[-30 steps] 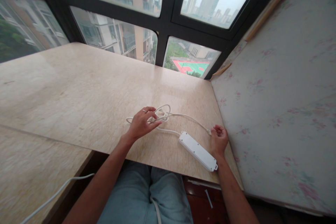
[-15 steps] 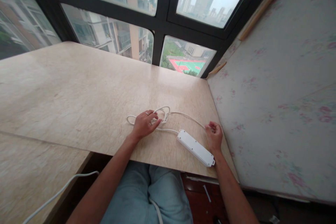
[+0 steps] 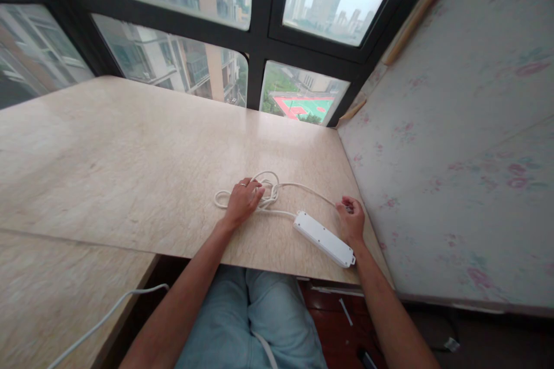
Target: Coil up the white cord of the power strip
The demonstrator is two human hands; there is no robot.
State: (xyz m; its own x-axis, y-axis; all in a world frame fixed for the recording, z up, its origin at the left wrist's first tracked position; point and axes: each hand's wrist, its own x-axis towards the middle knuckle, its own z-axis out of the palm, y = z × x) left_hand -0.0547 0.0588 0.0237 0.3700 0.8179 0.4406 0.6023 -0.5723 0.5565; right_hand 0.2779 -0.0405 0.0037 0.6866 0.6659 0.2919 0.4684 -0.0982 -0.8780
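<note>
The left hand point(image 3: 243, 202) lies palm down, fingers point(image 3: 253, 189) bent and thumb stretched out to the right; whether they grip anything is hidden under the hand. The right hand point(image 3: 351, 220) is curled into a loose fist, knuckles up. Both bare forearms reach forward, the left forearm point(image 3: 190, 294) slanting inward and the right forearm point(image 3: 385, 311) nearly straight.

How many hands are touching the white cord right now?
2. The left hand rests on the tangled loops of the cord; the right hand grips the cord's other end, right beside the power strip.
</note>
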